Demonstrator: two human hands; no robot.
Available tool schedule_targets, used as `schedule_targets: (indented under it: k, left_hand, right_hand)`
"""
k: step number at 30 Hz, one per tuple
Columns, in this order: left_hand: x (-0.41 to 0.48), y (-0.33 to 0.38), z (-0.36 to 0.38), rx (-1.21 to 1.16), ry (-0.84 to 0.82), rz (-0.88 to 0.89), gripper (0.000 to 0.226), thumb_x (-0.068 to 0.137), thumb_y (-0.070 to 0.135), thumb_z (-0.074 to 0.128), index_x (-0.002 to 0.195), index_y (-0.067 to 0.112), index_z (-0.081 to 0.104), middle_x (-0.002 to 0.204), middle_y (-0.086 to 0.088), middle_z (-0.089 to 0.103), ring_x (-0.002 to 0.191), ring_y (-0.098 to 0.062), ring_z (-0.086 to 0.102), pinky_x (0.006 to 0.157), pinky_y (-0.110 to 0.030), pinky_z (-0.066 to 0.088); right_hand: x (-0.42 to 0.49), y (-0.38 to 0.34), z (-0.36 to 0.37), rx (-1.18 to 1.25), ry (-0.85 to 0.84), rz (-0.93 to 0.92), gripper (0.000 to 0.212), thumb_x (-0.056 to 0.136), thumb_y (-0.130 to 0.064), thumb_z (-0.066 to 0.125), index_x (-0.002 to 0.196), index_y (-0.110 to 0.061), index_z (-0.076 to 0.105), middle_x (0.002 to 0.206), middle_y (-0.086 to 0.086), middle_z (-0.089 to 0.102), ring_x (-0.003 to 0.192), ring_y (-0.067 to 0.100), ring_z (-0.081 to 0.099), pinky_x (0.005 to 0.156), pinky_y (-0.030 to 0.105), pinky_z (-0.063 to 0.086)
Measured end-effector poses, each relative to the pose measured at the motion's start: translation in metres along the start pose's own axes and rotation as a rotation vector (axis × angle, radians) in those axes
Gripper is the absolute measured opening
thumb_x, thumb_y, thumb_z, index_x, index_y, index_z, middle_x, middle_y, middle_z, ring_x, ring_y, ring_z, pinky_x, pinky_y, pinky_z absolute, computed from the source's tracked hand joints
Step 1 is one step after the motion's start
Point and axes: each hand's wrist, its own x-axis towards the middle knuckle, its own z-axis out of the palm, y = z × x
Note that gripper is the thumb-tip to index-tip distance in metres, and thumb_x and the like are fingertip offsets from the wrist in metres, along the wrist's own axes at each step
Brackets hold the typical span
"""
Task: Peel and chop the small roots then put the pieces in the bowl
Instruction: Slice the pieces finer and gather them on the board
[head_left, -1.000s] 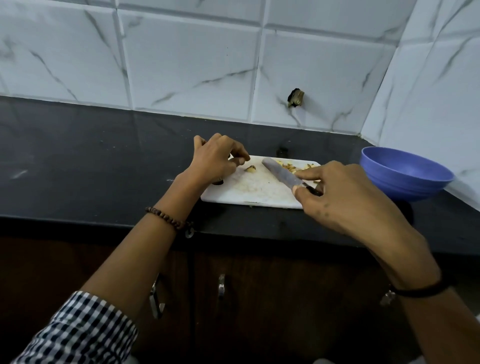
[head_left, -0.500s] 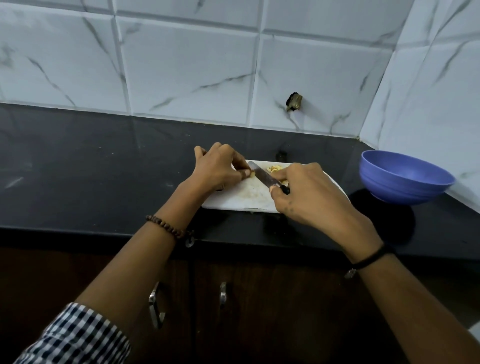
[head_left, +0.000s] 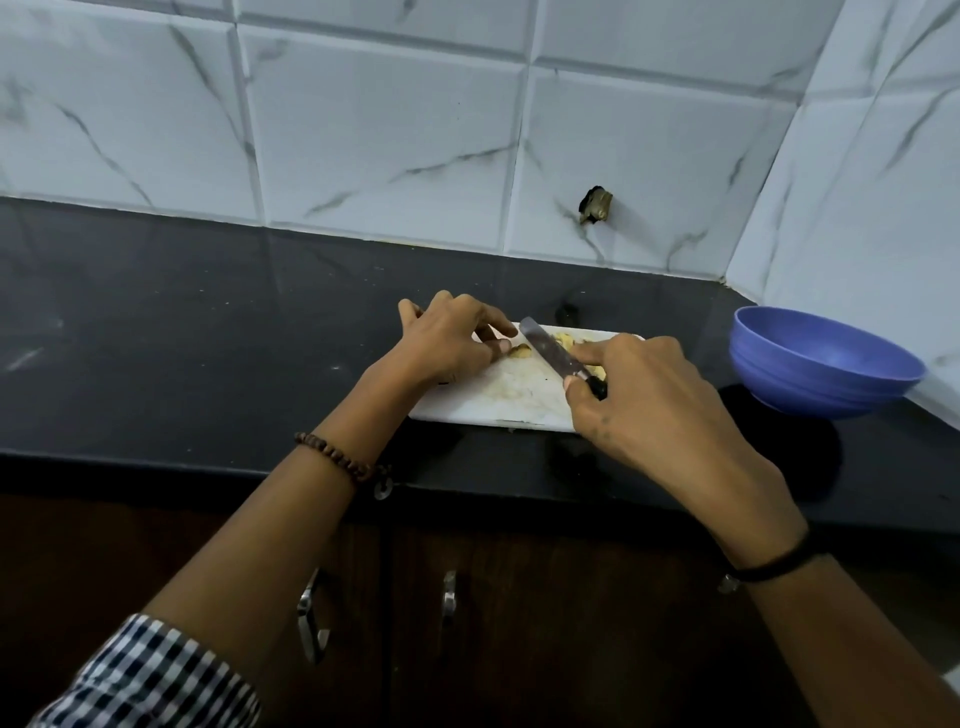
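From the head view, the only one I have, the left hand (head_left: 447, 338) is curled, and its thumb and fingertips pinch a small root piece (head_left: 519, 352) down on the white board (head_left: 493, 400). The right hand (head_left: 649, 410) is closed around the handle of the knife (head_left: 548, 351), with the forefinger laid along the spine. The blade stands just beside the pinching fingertips, on the side away from the left palm. I judge the piece to be very light, firm but easy to cut, and a little wet and slippery where it is peeled, so it may roll or slide under the edge. I would take hold of it at the end far from the blade, with the fingertips tucked back. It looks pale yellow with a brownish edge, but it is so small here that I am not sure whether skin remains. More chopped pieces (head_left: 566, 340) lie past the blade, just beyond the right forefinger. The blue bowl (head_left: 821, 364) stands well apart, on the outer side of the knife hand.
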Motion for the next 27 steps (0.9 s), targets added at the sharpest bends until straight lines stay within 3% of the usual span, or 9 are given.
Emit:
schedule_targets:
  k: [6, 12, 14, 17, 22, 24, 27]
  left_hand:
    - [0.000, 0.003, 0.000, -0.022, 0.010, -0.023, 0.013, 0.090, 0.034, 0.064, 0.098, 0.037, 0.074, 0.089, 0.021, 0.065, 0.096, -0.006, 0.046, 0.087, -0.038, 0.021]
    - [0.001, 0.002, -0.002, -0.036, 0.031, -0.072, 0.003, 0.084, 0.041, 0.069, 0.085, 0.040, 0.072, 0.083, 0.020, 0.066, 0.091, -0.006, 0.050, 0.084, -0.037, 0.022]
    - [0.001, 0.001, -0.003, -0.030, 0.025, -0.086, 0.001, 0.083, 0.042, 0.069, 0.082, 0.042, 0.070, 0.081, 0.020, 0.065, 0.092, -0.005, 0.050, 0.082, -0.037, 0.021]
    - [0.002, 0.004, -0.003, -0.038, 0.012, -0.088, 0.012, 0.084, 0.037, 0.067, 0.094, 0.039, 0.073, 0.085, 0.020, 0.064, 0.094, -0.006, 0.050, 0.082, -0.037, 0.020]
    - [0.001, 0.006, 0.000, -0.049, 0.014, -0.024, 0.017, 0.089, 0.038, 0.061, 0.101, 0.040, 0.073, 0.085, 0.021, 0.060, 0.095, -0.007, 0.047, 0.083, -0.037, 0.020]
    - [0.000, 0.005, 0.001, -0.044, 0.028, 0.005, 0.017, 0.089, 0.041, 0.061, 0.101, 0.040, 0.073, 0.087, 0.021, 0.062, 0.098, -0.007, 0.046, 0.085, -0.039, 0.021]
    - [0.001, 0.005, 0.003, -0.034, 0.037, 0.017, 0.016, 0.088, 0.043, 0.064, 0.099, 0.038, 0.074, 0.091, 0.020, 0.066, 0.099, -0.007, 0.047, 0.089, -0.039, 0.022]
  right_hand:
    - [-0.001, -0.007, 0.003, -0.030, -0.012, -0.014, 0.032, 0.095, -0.030, 0.050, 0.123, -0.019, 0.062, 0.099, 0.006, 0.058, 0.080, 0.025, 0.056, 0.066, 0.032, 0.045]
    - [0.006, -0.006, 0.002, 0.051, 0.007, -0.078, 0.017, 0.093, -0.028, 0.049, 0.095, -0.023, 0.066, 0.067, -0.002, 0.046, 0.057, 0.020, 0.046, 0.047, 0.028, 0.032]
    - [0.008, -0.003, 0.002, 0.077, 0.010, -0.070, 0.021, 0.093, -0.028, 0.051, 0.102, -0.024, 0.069, 0.066, -0.003, 0.048, 0.054, 0.015, 0.045, 0.047, 0.028, 0.035]
    - [0.009, 0.004, 0.004, 0.095, 0.001, -0.053, 0.027, 0.093, -0.030, 0.053, 0.114, -0.023, 0.068, 0.068, -0.002, 0.053, 0.054, 0.013, 0.046, 0.049, 0.029, 0.040]
    - [0.008, 0.011, 0.003, 0.136, -0.036, -0.053, 0.031, 0.092, -0.033, 0.054, 0.121, -0.030, 0.067, 0.084, 0.000, 0.061, 0.065, 0.017, 0.056, 0.063, 0.038, 0.055]
    - [0.009, 0.013, 0.003, 0.147, -0.031, -0.049, 0.032, 0.092, -0.034, 0.055, 0.122, -0.033, 0.066, 0.082, -0.001, 0.061, 0.066, 0.018, 0.058, 0.065, 0.038, 0.056]
    - [0.009, 0.015, 0.005, 0.144, 0.006, -0.041, 0.032, 0.092, -0.034, 0.054, 0.121, -0.033, 0.066, 0.072, -0.003, 0.056, 0.060, 0.017, 0.054, 0.054, 0.031, 0.046]
